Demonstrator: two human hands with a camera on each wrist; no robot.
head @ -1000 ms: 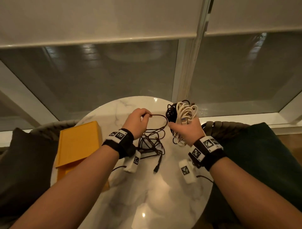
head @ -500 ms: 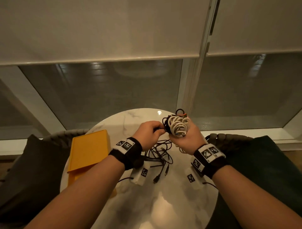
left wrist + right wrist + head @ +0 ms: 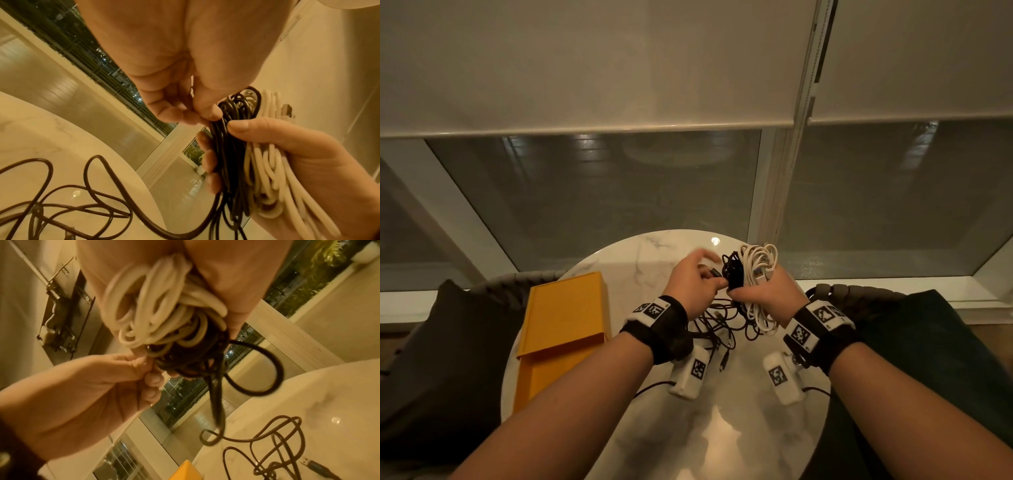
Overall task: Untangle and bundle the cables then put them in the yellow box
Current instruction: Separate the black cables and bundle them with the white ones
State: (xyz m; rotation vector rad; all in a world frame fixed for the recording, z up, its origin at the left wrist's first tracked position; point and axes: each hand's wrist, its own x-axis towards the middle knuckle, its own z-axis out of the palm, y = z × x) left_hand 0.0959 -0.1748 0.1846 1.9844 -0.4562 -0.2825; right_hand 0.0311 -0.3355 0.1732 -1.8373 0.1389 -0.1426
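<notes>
**Winding the black lead onto the coil**

Pinching the black cable (image 3: 230,146) at the bundle, the left hand (image 3: 693,286) works beside the right hand (image 3: 767,296), whose fingers clench black and white cable (image 3: 760,265) coils above the marble table (image 3: 722,438). Loose black loops lie mid-table. Yellow box (image 3: 565,322) sits at the left edge.

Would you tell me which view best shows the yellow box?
The head view: the whole yellow box lies on the table's left side. The right wrist view catches only a corner; the left wrist view shows none.
</notes>
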